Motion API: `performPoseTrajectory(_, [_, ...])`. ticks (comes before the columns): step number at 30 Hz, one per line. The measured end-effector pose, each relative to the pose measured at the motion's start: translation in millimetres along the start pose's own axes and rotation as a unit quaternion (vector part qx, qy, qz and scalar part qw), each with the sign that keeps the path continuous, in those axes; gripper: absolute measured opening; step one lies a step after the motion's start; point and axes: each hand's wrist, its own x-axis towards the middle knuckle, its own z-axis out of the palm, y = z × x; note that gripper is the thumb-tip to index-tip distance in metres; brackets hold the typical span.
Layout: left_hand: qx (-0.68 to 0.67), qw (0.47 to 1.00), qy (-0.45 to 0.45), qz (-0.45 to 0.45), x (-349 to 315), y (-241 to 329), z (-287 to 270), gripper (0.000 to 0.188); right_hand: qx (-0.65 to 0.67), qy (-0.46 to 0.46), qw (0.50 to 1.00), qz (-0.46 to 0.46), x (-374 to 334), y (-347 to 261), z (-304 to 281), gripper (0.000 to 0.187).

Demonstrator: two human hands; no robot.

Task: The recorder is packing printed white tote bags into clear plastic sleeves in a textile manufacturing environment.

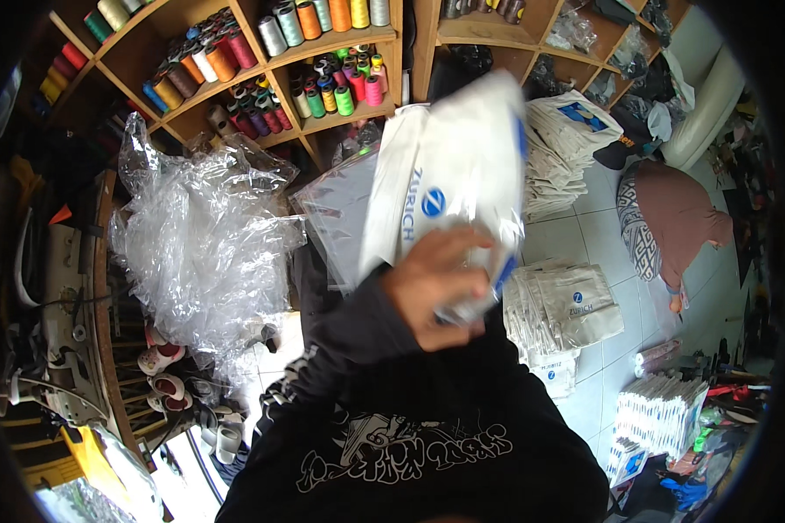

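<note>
Light, floppy cloth, with slick film at the fingers

Nearest, the left hand [440, 283] bends its fingers over the lower part of a pale cloth bag [475, 148], with crumpled clear film [464, 309] beside them; blur hides whether they pinch it, so I cannot tell. The right hand is out of sight. The bag, in front of the chest, looks light, soft and hard to break, though prone to creasing; the film is probably slippery. Its side edges should give the surest hold, gripped through all layers. Beyond, a heap of clear plastic [209, 235] lies left, stacked bags [584, 305] right; farther off, a co-worker [680, 213] bends low, and shelves [480, 35] hold thread cones [205, 65]
</note>
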Motion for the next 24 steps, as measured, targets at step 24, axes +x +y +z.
performPoseTrajectory(24, [0.109,0.857,0.309,-0.398,-58,-53,5,0.073,0.055,-0.032,0.993,-0.101,-1,-6,-67,0.046])
